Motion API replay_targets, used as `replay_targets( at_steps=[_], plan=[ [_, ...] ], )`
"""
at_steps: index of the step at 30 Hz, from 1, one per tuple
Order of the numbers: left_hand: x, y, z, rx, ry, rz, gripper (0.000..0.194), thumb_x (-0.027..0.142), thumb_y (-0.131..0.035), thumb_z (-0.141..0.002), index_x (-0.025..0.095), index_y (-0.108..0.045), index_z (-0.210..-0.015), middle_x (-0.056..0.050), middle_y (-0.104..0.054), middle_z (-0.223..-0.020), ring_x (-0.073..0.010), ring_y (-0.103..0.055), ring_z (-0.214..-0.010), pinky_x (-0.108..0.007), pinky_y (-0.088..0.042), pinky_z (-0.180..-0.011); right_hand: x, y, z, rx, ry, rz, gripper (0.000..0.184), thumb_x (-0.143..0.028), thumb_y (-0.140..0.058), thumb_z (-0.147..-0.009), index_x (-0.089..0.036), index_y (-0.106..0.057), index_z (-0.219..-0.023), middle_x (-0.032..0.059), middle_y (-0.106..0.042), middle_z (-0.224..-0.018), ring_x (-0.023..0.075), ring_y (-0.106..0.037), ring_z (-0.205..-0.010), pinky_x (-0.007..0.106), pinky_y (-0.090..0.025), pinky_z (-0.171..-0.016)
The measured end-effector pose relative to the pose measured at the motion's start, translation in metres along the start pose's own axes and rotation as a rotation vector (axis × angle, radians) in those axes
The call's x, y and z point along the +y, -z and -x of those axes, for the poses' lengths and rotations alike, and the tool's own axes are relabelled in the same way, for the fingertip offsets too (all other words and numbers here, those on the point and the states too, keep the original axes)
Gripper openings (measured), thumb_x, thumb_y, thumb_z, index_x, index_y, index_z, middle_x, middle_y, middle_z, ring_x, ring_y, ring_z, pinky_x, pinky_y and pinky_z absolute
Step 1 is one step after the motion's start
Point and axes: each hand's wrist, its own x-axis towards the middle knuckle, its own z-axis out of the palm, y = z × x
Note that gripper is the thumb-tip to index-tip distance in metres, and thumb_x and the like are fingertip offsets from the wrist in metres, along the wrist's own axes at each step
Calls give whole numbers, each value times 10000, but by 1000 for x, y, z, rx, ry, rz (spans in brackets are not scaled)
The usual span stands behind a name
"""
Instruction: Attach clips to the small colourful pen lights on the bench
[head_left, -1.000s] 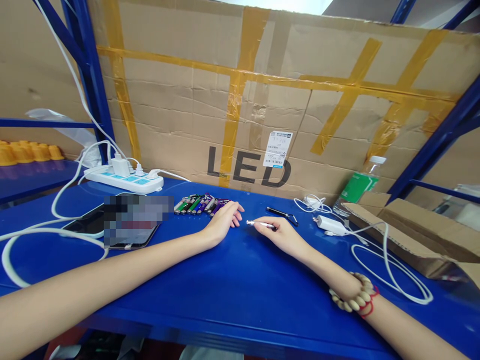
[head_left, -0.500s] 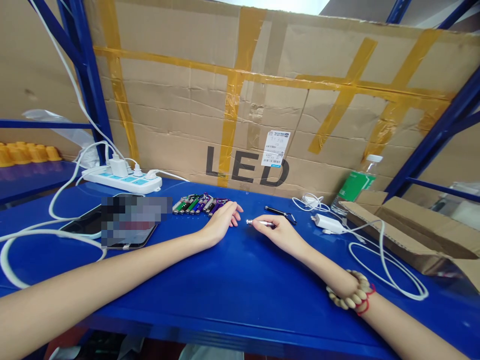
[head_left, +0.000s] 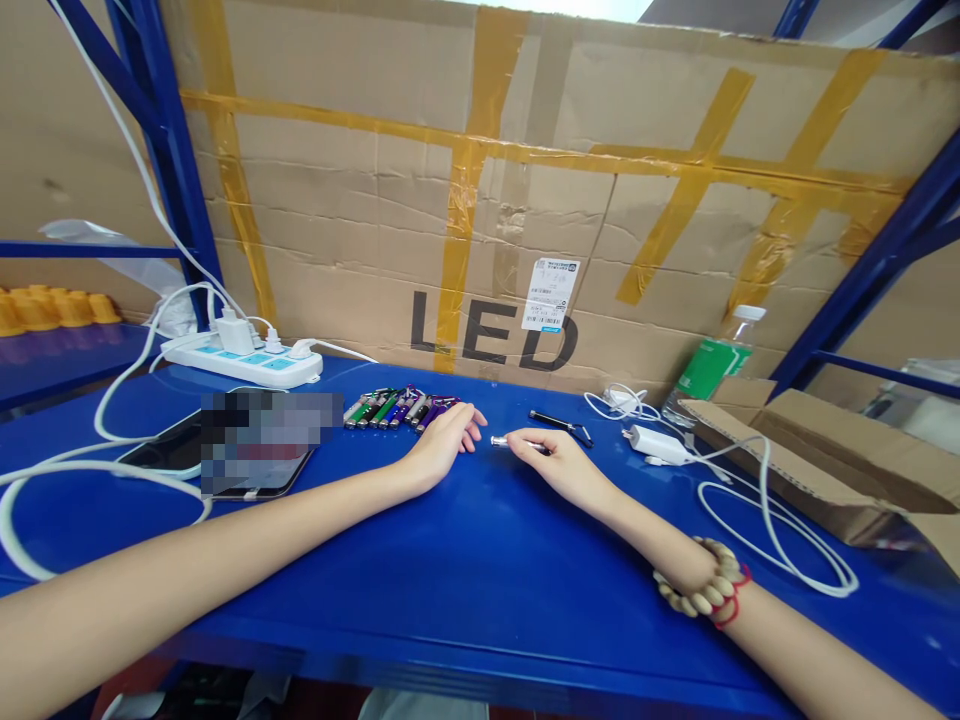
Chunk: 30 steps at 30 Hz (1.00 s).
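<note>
A small silver flashlight point(head_left: 499, 441) lies in the grip of my right hand point(head_left: 559, 460), its narrow tip pointing left and the rest mostly covered by my thumb and fingers. My left hand point(head_left: 446, 445) rests on its edge on the blue table, fingers loosely extended and holding nothing. Just beyond it lies a row of several small flashlights point(head_left: 386, 408) in green, purple, silver and black, with cords at their far ends; my left hand hides part of the row's right end. A black flashlight with a strap point(head_left: 559, 427) lies behind my right hand.
Two phones point(head_left: 176, 440) lie on the left beside a white power strip point(head_left: 247, 360) with looping cables. At right are a white charger point(head_left: 658, 446) with its cable, a green-labelled bottle point(head_left: 709, 370) and an open cardboard box point(head_left: 810, 480). Behind stands a large taped carton point(head_left: 360, 230).
My right thumb has slid back slightly along the flashlight, so more of its tip shows. My left hand stays in place.
</note>
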Motion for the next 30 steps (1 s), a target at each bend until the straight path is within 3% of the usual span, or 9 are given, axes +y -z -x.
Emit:
replay_targets(
  at_steps=[6, 14, 30],
  plan=[
    [0, 0, -1, 4, 11, 3, 290, 333, -325, -831, 152, -525, -725, 10, -511, -623, -105, -474, -541, -228, -346, -546, 1, -1, -1, 13, -16, 73, 506, -512, -324, -858, -138, -625, -695, -24, -510, -586, 106, -436, -562, 229, -306, -536],
    [1, -1, 0, 7, 17, 10, 281, 311, -324, -825, 152, -523, -707, 15, -501, -614, -103, -476, -536, -226, -346, -545, -4, -1, 1, -9, -38, 33, 416, -511, -490, -778, -144, -687, -781, 28, -658, -764, 157, -553, -710, 233, -396, -632],
    [4, -1, 2, -19, 1, -26, 292, 337, -323, -819, 157, -526, -709, 11, -503, -625, -109, -480, -549, -231, -346, -552, -1, 1, 0, 8, 33, 40, 381, -459, -463, -809, -146, -677, -843, 33, -663, -844, 171, -560, -777, 247, -408, -677]
  ],
)
